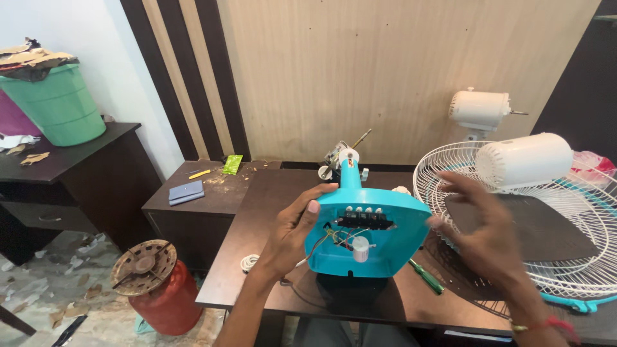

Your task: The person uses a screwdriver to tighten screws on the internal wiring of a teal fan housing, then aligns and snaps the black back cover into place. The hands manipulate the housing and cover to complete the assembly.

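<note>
Turquoise fan base at frame centre, underside up, gripped by left hand; right hand spread wide, blurred, beside it.

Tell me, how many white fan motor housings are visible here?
2. One motor housing stands upright at the back near the wooden wall; the other motor housing lies on the white wire fan guard. None seems hidden.

I see the fan base at the centre of the tabletop, my hands at its nine and three o'clock. A screwdriver lies on the tabletop at its four o'clock, the wire guard at two o'clock, and a gas cylinder stands on the floor at eight o'clock.
</note>
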